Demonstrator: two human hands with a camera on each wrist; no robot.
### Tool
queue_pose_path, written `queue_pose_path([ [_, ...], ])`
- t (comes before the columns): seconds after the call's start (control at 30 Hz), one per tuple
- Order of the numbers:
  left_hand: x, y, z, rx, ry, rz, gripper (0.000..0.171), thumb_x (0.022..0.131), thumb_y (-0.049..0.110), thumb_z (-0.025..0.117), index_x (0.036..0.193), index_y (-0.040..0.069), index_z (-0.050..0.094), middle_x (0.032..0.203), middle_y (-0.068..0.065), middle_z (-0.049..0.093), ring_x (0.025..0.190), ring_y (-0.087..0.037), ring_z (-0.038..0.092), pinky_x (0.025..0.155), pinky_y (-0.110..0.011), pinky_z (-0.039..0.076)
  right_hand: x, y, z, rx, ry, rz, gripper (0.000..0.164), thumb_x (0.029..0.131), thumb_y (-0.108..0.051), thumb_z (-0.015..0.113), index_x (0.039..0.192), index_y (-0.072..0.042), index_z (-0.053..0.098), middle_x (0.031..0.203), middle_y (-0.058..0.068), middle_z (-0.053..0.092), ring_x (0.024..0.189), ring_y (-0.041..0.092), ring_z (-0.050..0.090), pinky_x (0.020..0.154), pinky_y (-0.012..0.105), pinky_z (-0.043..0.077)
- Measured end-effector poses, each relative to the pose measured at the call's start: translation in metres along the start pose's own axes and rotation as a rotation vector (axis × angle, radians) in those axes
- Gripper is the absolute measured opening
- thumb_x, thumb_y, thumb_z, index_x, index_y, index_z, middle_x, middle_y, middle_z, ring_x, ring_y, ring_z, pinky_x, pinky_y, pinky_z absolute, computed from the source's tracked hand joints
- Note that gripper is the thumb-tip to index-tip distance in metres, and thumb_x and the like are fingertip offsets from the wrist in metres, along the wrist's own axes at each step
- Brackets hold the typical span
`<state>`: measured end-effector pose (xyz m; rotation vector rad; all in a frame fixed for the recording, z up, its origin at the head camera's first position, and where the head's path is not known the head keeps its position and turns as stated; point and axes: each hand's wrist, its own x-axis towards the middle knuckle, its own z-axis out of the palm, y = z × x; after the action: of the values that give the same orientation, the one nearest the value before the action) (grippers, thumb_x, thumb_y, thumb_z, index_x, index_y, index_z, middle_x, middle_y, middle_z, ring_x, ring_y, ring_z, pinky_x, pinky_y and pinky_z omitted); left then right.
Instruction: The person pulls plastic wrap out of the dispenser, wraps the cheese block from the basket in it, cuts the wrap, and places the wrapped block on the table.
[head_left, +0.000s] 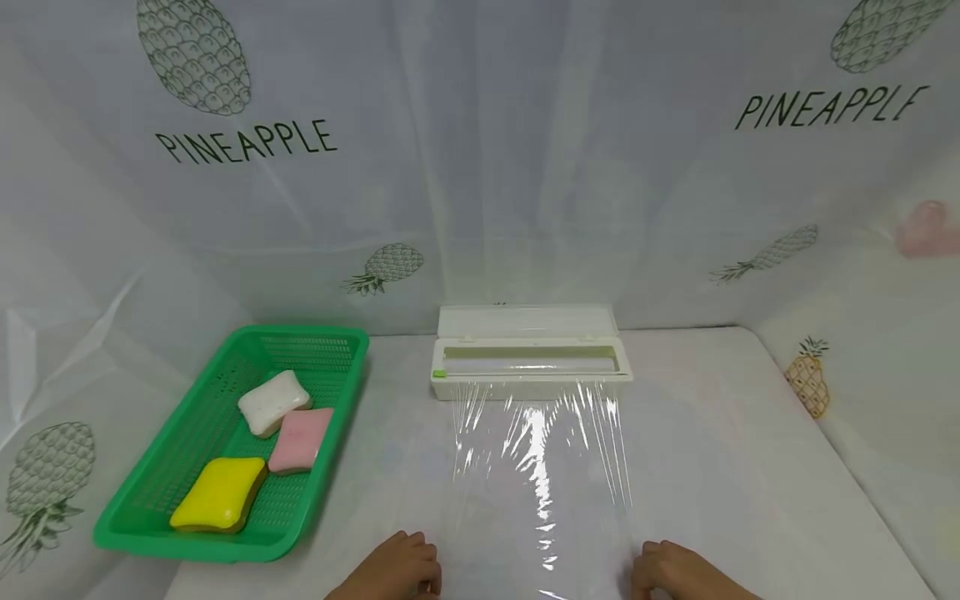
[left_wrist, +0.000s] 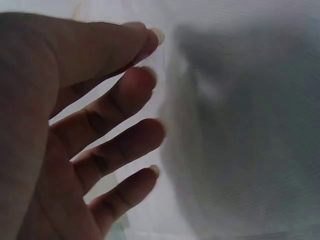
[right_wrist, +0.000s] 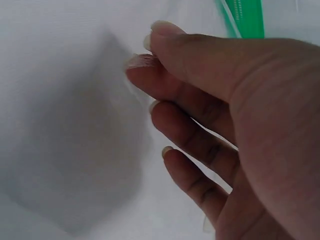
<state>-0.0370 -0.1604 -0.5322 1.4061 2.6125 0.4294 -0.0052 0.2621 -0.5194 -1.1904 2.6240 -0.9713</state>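
A sheet of clear plastic wrap stretches from a white wrap dispenser toward the front edge of the view. My left hand pinches its near left corner between thumb and index finger; the other fingers of that hand are loosely bent in the left wrist view. At the near right corner, my right hand pinches the film too. In the right wrist view a bit of crinkled film shows at the thumb and index fingertips of the right hand. The dispenser's lid stands raised, with the roll visible inside.
To the left, a green basket holds a white sponge-like block, a pink one and a yellow one. A pineapple-printed white curtain encloses the white table at back and sides.
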Motion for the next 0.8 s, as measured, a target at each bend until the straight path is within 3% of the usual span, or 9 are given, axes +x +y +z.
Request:
queue_pose_path([
  [0.17, 0.002, 0.005, -0.001, 0.057, -0.050, -0.020, 0.011, 0.073, 0.023, 0.074, 0.068, 0.026, 0.065, 0.068, 0.021, 0.045, 0.063, 0.005, 0.034, 0.058, -0.011, 0.028, 0.002, 0.013, 0.009, -0.127, 0.081, -0.182, 0.029, 0.055, -0.015, 0.076, 0.067, -0.033, 0.057, 0.069, -0.032, 0.044, 0.069, -0.012, 0.039, 0.062, 0.004, 0.027],
  [0.23, 0.003, 0.009, -0.003, 0.051, -0.099, -0.039, 0.010, 0.075, 0.023, 0.072, 0.068, 0.025, 0.065, 0.065, 0.020, 0.044, 0.061, 0.004, 0.034, 0.058, -0.012, 0.029, 0.001, 0.015, 0.011, -0.127, 0.069, -0.171, 0.029, 0.056, -0.015, 0.076, 0.067, -0.033, 0.057, 0.069, -0.032, 0.044, 0.069, -0.012, 0.039, 0.063, 0.004, 0.027],
  [0.33, 0.003, 0.016, -0.009, 0.033, -0.159, -0.055, 0.015, 0.082, 0.034, 0.067, 0.070, 0.025, 0.066, 0.062, 0.021, 0.042, 0.057, 0.003, 0.033, 0.059, -0.014, 0.030, 0.000, 0.015, 0.012, -0.092, 0.030, -0.101, 0.022, 0.065, -0.019, 0.076, 0.069, -0.032, 0.060, 0.068, -0.032, 0.043, 0.067, -0.011, 0.040, 0.060, 0.007, 0.030],
  [0.47, 0.003, 0.021, -0.013, 0.044, -0.147, -0.022, 0.023, 0.084, 0.044, 0.062, 0.071, 0.026, 0.066, 0.060, 0.021, 0.041, 0.055, 0.004, 0.032, 0.058, -0.014, 0.028, -0.001, 0.013, 0.012, -0.056, 0.012, -0.049, 0.018, 0.070, -0.022, 0.075, 0.068, -0.032, 0.060, 0.066, -0.031, 0.043, 0.064, -0.011, 0.040, 0.059, 0.011, 0.034],
  [0.53, 0.002, 0.021, -0.012, 0.065, -0.120, -0.007, 0.022, 0.084, 0.042, 0.062, 0.069, 0.026, 0.066, 0.059, 0.021, 0.041, 0.055, 0.005, 0.032, 0.058, -0.014, 0.028, -0.002, 0.014, 0.013, -0.061, 0.025, -0.075, 0.022, 0.066, -0.018, 0.076, 0.067, -0.032, 0.059, 0.067, -0.031, 0.044, 0.066, -0.011, 0.040, 0.061, 0.010, 0.034],
  [0.73, -0.005, 0.031, -0.014, -0.122, -0.204, -0.239, 0.037, 0.075, 0.070, 0.053, 0.072, 0.035, 0.066, 0.062, 0.022, 0.042, 0.061, 0.000, 0.037, 0.061, -0.020, 0.035, -0.003, 0.017, 0.019, -0.109, 0.059, -0.193, 0.019, 0.061, -0.017, 0.076, 0.067, -0.029, 0.063, 0.071, -0.028, 0.050, 0.070, -0.012, 0.043, 0.065, 0.002, 0.027],
  [0.8, -0.006, 0.030, -0.014, -0.134, -0.208, -0.244, 0.038, 0.075, 0.071, 0.051, 0.072, 0.036, 0.065, 0.062, 0.023, 0.042, 0.062, 0.000, 0.037, 0.062, -0.021, 0.035, -0.003, 0.017, 0.021, -0.144, 0.067, -0.216, 0.016, 0.063, -0.019, 0.076, 0.066, -0.028, 0.064, 0.071, -0.027, 0.051, 0.070, -0.011, 0.042, 0.064, 0.001, 0.026],
])
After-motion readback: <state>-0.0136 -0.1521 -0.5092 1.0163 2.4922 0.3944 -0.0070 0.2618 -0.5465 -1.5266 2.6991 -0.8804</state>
